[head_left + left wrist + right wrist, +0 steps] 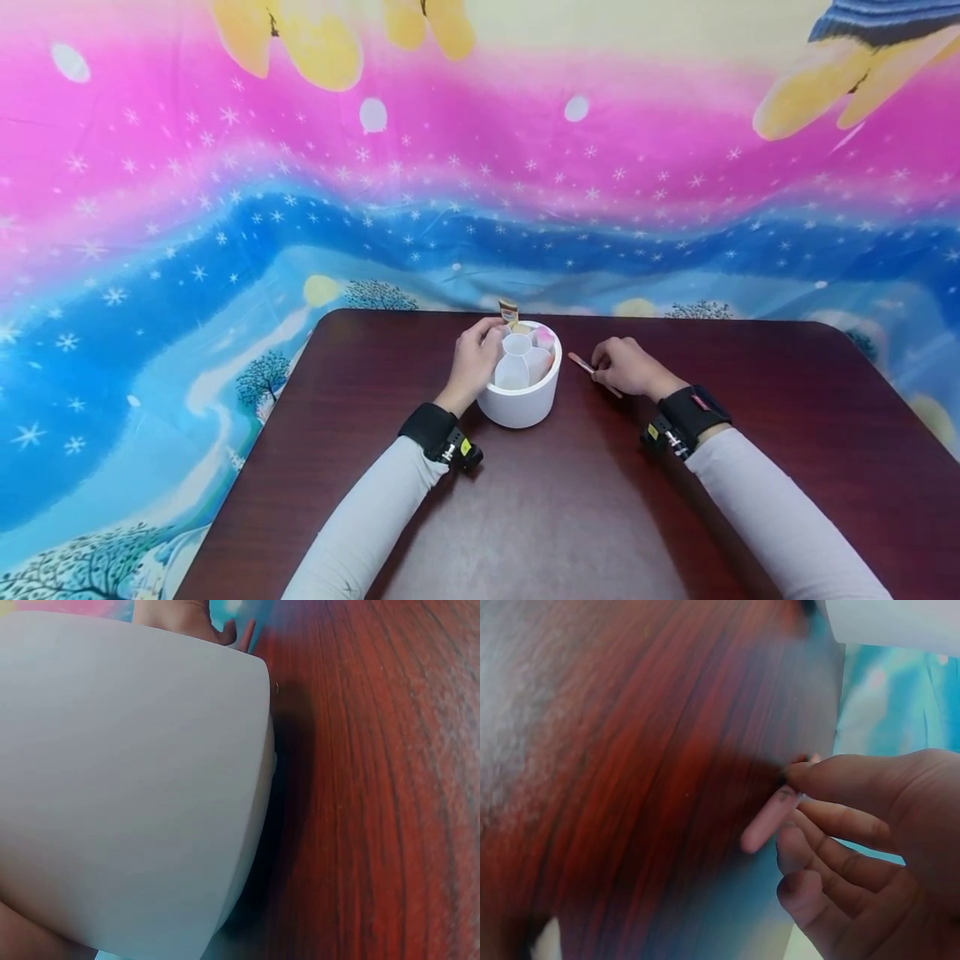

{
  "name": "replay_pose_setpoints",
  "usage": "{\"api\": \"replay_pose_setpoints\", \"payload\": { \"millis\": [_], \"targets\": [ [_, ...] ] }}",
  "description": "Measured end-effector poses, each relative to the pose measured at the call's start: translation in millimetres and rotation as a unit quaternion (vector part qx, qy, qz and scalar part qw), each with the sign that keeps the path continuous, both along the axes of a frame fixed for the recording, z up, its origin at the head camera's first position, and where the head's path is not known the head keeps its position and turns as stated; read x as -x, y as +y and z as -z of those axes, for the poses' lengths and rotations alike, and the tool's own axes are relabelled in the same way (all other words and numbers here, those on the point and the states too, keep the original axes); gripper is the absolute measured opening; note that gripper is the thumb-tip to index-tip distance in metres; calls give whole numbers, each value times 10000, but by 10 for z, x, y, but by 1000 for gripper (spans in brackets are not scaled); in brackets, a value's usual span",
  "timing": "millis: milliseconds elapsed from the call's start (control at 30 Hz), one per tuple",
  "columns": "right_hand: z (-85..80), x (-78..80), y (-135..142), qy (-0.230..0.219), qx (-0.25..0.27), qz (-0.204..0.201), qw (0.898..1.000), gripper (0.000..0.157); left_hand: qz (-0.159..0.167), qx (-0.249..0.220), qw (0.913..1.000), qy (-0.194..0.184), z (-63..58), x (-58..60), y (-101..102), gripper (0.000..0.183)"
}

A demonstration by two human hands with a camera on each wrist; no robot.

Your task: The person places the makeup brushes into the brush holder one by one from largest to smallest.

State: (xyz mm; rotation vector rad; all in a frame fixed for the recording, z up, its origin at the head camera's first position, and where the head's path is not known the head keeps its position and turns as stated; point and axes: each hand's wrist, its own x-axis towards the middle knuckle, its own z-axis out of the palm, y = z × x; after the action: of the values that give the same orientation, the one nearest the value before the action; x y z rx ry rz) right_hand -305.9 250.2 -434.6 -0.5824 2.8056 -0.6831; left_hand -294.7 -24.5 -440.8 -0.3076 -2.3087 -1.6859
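Observation:
My left hand (474,357) grips a white round organizer (517,408) at its left side, fingers at the rim. Inside stands a translucent divider (516,346) with several compartments. A gold-and-brown tube (508,312) sticks up at the back, and a pink item (543,337) sits at the right. In the left wrist view the organizer's wall (127,765) hides most of the left hand. To the right, my right hand (628,365) pinches a slim stick with a rounded pink end (766,821) between thumb and fingertips. It is tilted, its pink end towards the organizer.
The dark red-brown wooden table (480,517) has its far edge just behind the organizer. Beyond hangs a colourful printed cloth (480,183) with snowflakes. Black bands with small cameras (468,454) sit on both wrists.

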Motion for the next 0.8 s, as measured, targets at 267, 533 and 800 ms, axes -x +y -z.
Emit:
{"api": "replay_pose_setpoints", "payload": {
  "millis": [267,533,800],
  "targets": [
    [-54,-120,71,-214,-143,-336,9991,12,20,-54,10000,71,2,1,-4,32],
    [-174,-270,150,-324,11,-625,9975,12,11,42,9999,137,1,0,-7,34],
    [-518,-350,154,570,461,-401,9965,7,64,-84,9999,53,-8,-20,-9,34]
  ]
}}
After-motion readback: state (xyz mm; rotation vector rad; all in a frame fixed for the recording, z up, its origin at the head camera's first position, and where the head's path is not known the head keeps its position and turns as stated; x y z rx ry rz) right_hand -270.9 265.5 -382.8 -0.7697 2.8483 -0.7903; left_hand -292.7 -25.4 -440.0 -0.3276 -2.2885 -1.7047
